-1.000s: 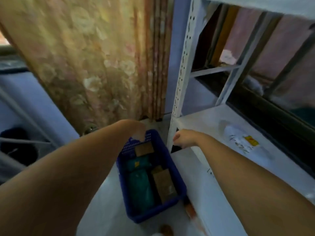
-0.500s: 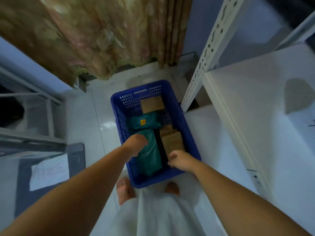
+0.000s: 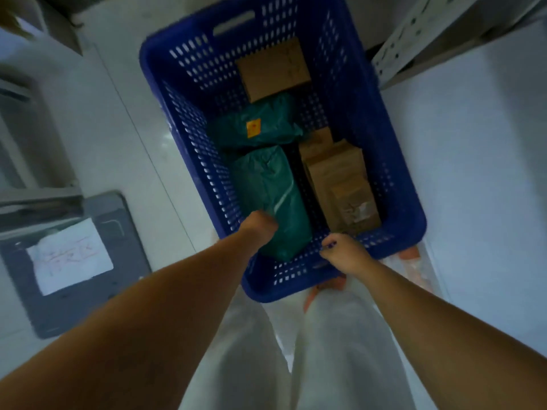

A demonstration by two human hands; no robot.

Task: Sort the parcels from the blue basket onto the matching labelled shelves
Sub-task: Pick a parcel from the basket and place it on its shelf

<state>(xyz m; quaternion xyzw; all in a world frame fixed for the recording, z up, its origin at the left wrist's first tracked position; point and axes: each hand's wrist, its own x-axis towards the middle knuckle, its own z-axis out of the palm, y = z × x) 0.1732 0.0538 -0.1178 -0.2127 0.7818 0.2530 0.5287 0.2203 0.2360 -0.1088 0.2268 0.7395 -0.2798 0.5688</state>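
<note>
Fingers of left hand (image 3: 262, 229): hidden, grip unreadable, against green parcel (image 3: 272, 187), lower centre, inside blue basket (image 3: 393, 179). Right hand (image 3: 344, 253) fingers curl on near rim. Risk: slick wrap slips, parcel drops back.

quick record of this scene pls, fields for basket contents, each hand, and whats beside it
container: blue basket on the floor
green parcels: near green parcel; far green parcel with orange sticker
brown parcels: cardboard box at far end; brown paper parcels on the right
left hand: on the near green parcel, fingers hidden
right hand: fingers curled over the basket's near rim
beside: grey mat with a paper sheet
</note>
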